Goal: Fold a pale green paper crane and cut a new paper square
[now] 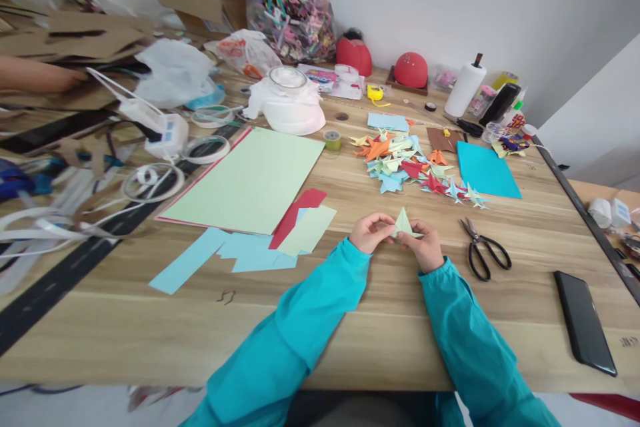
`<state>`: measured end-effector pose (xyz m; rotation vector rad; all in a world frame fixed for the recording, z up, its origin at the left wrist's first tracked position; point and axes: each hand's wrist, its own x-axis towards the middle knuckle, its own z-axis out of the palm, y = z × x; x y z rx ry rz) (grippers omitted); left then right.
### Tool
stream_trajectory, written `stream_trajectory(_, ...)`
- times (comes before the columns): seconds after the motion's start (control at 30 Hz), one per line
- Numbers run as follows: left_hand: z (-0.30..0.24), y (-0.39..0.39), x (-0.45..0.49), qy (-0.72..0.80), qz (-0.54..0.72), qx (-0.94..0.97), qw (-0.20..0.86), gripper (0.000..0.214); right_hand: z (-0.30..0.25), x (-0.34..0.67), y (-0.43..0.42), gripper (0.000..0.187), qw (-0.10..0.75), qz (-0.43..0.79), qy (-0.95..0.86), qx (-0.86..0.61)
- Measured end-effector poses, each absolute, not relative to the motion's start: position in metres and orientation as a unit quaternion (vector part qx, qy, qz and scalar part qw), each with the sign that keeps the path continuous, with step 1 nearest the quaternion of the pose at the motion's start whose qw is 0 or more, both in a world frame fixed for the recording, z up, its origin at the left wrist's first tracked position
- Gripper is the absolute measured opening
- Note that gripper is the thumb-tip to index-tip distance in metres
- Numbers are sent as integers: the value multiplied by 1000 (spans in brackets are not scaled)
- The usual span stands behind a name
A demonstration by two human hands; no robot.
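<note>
Between both hands is a small pale green piece of folded paper (403,221), its pointed tip upward. My left hand (373,232) pinches its left side with thumb and fingers. From the right, my right hand (425,245) closes on the lower right edge. Beyond the hands lies a pile of folded paper cranes (395,163) in orange, green, blue and red. Black-handled scissors (484,248) rest to the right of my right hand. Cut pieces of paper (307,230) in green, red and blue lie to the left of my left hand.
Large pale green sheets (250,180) lie at left, a turquoise sheet (489,170) at right. A black phone (585,320) is near the front right. White cables and a power strip (167,137) lie far left, near another person's arm (40,75). A paper roll (465,88) stands behind.
</note>
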<state>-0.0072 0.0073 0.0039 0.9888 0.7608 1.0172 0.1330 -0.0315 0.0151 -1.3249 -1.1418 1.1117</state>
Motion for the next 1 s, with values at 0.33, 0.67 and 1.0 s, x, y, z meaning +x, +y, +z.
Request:
stream_trajectory(0.33, 6, 5, -7, 352, 468, 449, 675, 33, 15, 134, -32, 23, 516, 478, -461, -541)
stream_trajectory(0.67, 5, 4, -8, 328, 457, 481, 673, 35, 18, 134, -32, 21, 530, 493, -445, -527)
stream_trajectory(1.0, 6, 4, -10, 326, 442, 406, 730, 38, 10, 138, -32, 18, 544, 518, -426, -504)
